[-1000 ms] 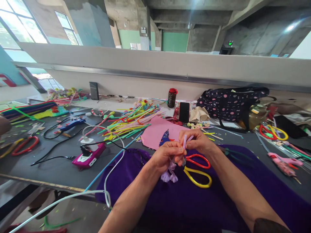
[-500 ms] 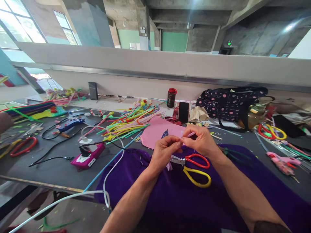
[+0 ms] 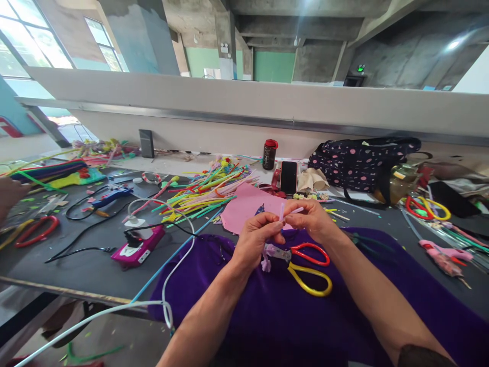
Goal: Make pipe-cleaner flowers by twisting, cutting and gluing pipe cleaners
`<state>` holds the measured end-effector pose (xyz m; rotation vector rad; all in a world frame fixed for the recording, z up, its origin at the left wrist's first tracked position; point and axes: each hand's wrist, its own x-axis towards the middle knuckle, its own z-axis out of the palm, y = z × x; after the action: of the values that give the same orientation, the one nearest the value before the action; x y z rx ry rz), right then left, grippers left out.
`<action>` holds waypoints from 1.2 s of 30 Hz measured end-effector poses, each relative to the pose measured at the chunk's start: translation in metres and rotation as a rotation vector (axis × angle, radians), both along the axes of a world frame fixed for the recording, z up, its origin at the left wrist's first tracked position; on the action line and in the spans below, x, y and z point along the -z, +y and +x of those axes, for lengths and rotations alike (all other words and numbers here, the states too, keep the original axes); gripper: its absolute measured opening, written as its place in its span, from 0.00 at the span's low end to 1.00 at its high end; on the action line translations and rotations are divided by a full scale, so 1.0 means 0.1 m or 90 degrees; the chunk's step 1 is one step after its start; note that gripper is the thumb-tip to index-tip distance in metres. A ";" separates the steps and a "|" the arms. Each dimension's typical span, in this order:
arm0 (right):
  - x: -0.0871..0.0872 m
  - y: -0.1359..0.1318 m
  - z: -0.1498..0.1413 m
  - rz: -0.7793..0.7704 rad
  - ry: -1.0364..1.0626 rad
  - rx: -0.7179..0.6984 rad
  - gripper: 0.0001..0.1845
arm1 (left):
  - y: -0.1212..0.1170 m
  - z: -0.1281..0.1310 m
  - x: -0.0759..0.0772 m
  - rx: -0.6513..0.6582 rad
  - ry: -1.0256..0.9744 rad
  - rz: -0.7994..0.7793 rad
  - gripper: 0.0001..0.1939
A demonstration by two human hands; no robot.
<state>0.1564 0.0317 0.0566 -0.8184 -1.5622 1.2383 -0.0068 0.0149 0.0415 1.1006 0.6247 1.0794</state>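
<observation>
Over the purple cloth (image 3: 229,316), my left hand (image 3: 256,235) and my right hand (image 3: 310,220) meet fingertip to fingertip. Between them is a thin lilac pipe cleaner (image 3: 282,210), its ends sticking up and to the right. Both hands are closed in a pinch on it. Just below lie scissors (image 3: 320,292) with one red and one yellow handle. A crumpled lilac piece (image 3: 266,261) hangs or rests beside the blades; I cannot tell which. Behind my fingers spreads a pink sheet (image 3: 244,206), with a dark blue pointed tip (image 3: 260,209) partly hidden by my left hand.
Many coloured pipe cleaners (image 3: 206,191) are heaped ahead. A magenta power strip (image 3: 139,250), its cables and a blue glue gun (image 3: 114,193) lie left. A phone (image 3: 288,177), a bottle (image 3: 269,154) and a bag (image 3: 355,163) stand behind. Another person's hand (image 3: 10,196) shows far left.
My fingers have shifted slightly, and an upright lilac end now shows between them. More of the crumpled lilac piece is visible. The other person's hand has come further into view at left.
</observation>
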 end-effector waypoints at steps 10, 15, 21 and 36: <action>-0.03 0.00 0.03 0.089 0.007 -0.181 0.08 | 0.02 -0.01 0.11 0.331 -0.117 -0.121 0.07; -0.09 -0.04 0.05 0.099 -0.055 -0.054 0.06 | -0.01 0.00 0.05 0.191 -0.054 -0.085 0.09; -0.28 -0.31 -0.07 0.236 -0.221 0.168 0.02 | -0.09 -0.01 -0.06 -0.016 -0.009 0.016 0.08; -0.42 -0.45 -0.06 0.265 -0.209 0.066 0.01 | -0.16 -0.06 -0.14 0.114 -0.064 -0.043 0.07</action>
<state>0.1506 -0.0132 0.0984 -0.8420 -1.9284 0.6879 -0.0126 -0.0011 0.0553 1.0170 0.4699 0.9461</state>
